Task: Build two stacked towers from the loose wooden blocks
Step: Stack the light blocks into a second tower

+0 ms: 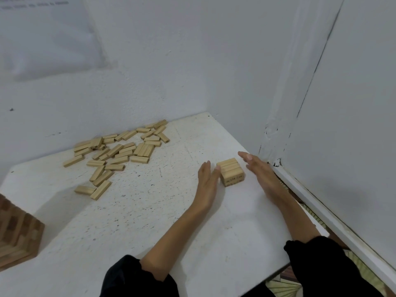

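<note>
A short stack of wooden blocks [231, 171], about two or three layers high, stands on the white table [150, 211] near its right edge. My left hand [207, 183] lies flat with straight fingers, its thumb tip touching the stack's left side. My right hand [260, 171] is flat and open just right of the stack, a small gap between them. A scattered pile of loose wooden blocks [120, 155] lies at the table's far left, by the wall. A tall finished tower of blocks [18, 234] shows at the left edge, partly cut off.
White walls [192, 61] close the table in at the back and on the right. A white ledge [321, 211] runs along the right side, with a gap down to a patterned floor [285, 284] beside the table's edge.
</note>
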